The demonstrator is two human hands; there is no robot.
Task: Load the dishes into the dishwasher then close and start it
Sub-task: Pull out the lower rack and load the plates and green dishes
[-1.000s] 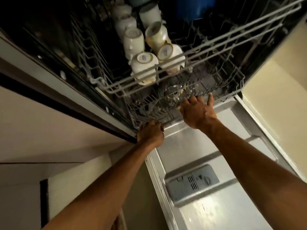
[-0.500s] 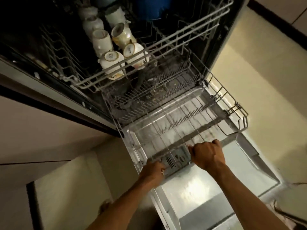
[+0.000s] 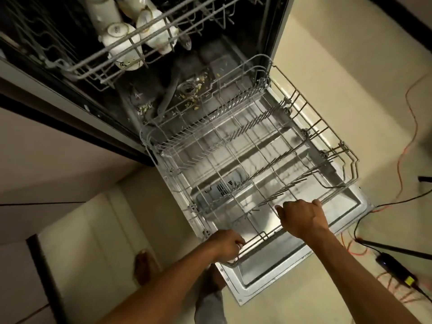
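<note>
Lower rack (image 3: 245, 164) sits out on the open door (image 3: 268, 274), near its front edge, with only bare wire and tines showing. Left hand (image 3: 225, 245) has its fingers curled round the front rail at the near-left corner. Right hand (image 3: 301, 218) is clamped over the same rail further right, knuckles up. Both are closed on wire.

Handling, as a judgement: it's a coated-wire frame, stiff and light with nothing in it, and it should slide with little force. A two-point hold on the front rail keeps it square, while a one-sided pull could skew it. Take the rail, not the thin tines.

Upper rack (image 3: 80, 66) hangs partly out above, carrying white cups (image 3: 117, 31) with gold rims, bases tipped toward the camera. They look like ceramic, so chippable and probably slick when wet. Best held by the body, clear of the neighbours. Dishes for the lower rack are not in view.

Food scraps (image 3: 195, 86) lie round the drain on the tub floor. The detergent dispenser (image 3: 222, 187) shows through the rack.

Writing: dark printed marks on the cup bases, too small to read. No brand or label is legible on the machine.
</note>
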